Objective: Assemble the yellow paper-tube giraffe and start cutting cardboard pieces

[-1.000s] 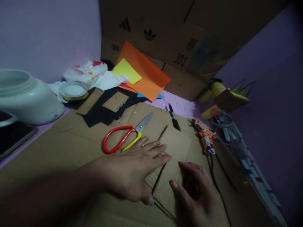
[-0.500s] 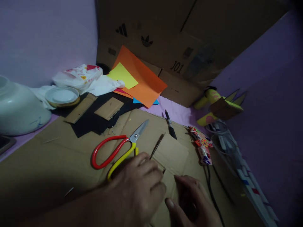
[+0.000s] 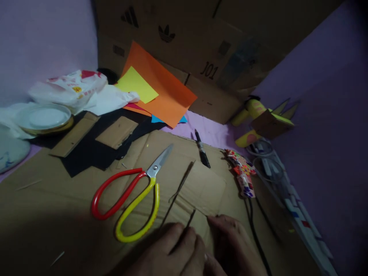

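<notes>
A cut piece of brown cardboard (image 3: 205, 184), creased across its lower part and with dark slits along its left side, lies before me. My left hand (image 3: 178, 249) is closed over its near left part, fingers curled and their tips partly hidden. At its near right edge my right hand (image 3: 235, 245) pinches the cardboard between thumb and fingers. The two hands almost touch at the bottom of the view. Left of them rest scissors (image 3: 155, 168) with one red and one yellow handle. A black pen (image 3: 202, 148) lies beyond the cardboard.
Right of the pen is a glue gun (image 3: 244, 172) in flowered wrapping, its cord running toward me. Behind stand orange paper (image 3: 161, 84) and a yellow sheet (image 3: 138, 86). Cardboard strips (image 3: 116, 132), black paper (image 3: 86, 153) and a lidded container (image 3: 44, 117) are at left.
My left hand has drawn back toward me, uncovering the yellow scissor handle and more of the cardboard's slits. My right hand stays at the cardboard edge. The view has shifted slightly.
</notes>
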Available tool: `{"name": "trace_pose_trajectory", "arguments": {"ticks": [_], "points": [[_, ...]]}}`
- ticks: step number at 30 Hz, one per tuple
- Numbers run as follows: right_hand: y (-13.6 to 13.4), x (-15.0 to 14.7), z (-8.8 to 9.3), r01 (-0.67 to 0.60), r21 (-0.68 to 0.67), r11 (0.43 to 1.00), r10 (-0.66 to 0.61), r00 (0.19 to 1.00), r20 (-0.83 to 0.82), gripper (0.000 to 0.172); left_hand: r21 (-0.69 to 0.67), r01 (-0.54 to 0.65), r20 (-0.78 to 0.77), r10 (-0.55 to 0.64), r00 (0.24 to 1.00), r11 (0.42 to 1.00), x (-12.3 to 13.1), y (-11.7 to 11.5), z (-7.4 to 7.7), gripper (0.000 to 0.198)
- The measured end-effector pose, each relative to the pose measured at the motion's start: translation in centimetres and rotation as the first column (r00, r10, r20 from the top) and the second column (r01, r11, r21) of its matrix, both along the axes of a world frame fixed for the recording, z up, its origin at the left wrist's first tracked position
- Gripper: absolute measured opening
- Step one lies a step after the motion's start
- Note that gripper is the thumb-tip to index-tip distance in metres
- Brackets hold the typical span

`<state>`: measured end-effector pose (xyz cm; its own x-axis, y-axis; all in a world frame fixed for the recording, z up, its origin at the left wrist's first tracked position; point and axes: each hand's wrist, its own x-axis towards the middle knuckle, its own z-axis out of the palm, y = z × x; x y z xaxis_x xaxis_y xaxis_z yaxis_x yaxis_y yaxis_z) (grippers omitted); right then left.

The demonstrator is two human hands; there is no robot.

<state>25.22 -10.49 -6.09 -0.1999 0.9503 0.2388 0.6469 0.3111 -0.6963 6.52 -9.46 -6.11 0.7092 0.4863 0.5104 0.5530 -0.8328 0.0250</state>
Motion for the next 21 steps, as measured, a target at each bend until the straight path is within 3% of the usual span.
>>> {"name": "trace_pose_trajectory", "arguments": {"ticks": [4, 6, 9, 11, 14, 17, 21], "points": [[-0.1, -0.5, 2.0, 0.059, -0.155, 0.986, -0.084, 0.983, -0.162, 0.032, 0.012, -0.031, 0.059, 0.03, 0.998, 0.999, -0.1, 0.2, 0.9, 0.026], [-0.8, -0.2, 3.1, 0.185, -0.185, 0.965, -0.223, 0.952, -0.208, 0.029, 0.016, -0.015, 0.039, 0.014, 0.999, 1.0, -0.3, 0.3, 1.2, 0.026], [-2.5, 1.0, 4.2, 0.421, -0.175, 0.89, -0.454, 0.852, -0.259, 0.024, 0.022, 0.071, -0.063, -0.07, 0.996, 0.997, -1.3, 0.8, 1.4, 0.025], [-3.6, 1.8, 4.3, 0.475, -0.167, 0.864, -0.504, 0.813, -0.292, 0.019, 0.045, 0.157, -0.149, -0.149, 0.978, 0.987, -2.1, 1.3, 1.6, 0.028], [-4.8, 2.3, 3.9, 0.417, -0.204, 0.886, -0.464, 0.812, -0.355, 0.014, 0.06, 0.243, -0.259, -0.22, 0.941, 0.968, -2.9, 1.9, 1.9, 0.037], [-5.0, 2.0, 3.3, 0.35, -0.234, 0.907, -0.418, 0.819, -0.394, 0.016, 0.062, 0.246, -0.284, -0.22, 0.933, 0.967, -2.9, 1.9, 2.3, 0.038], [-4.9, 1.2, 2.9, 0.181, -0.1, 0.978, -0.205, 0.92, -0.335, 0.023, 0.013, 0.188, -0.226, -0.181, 0.957, 0.982, -2.5, 1.1, 2.7, 0.036]]}}
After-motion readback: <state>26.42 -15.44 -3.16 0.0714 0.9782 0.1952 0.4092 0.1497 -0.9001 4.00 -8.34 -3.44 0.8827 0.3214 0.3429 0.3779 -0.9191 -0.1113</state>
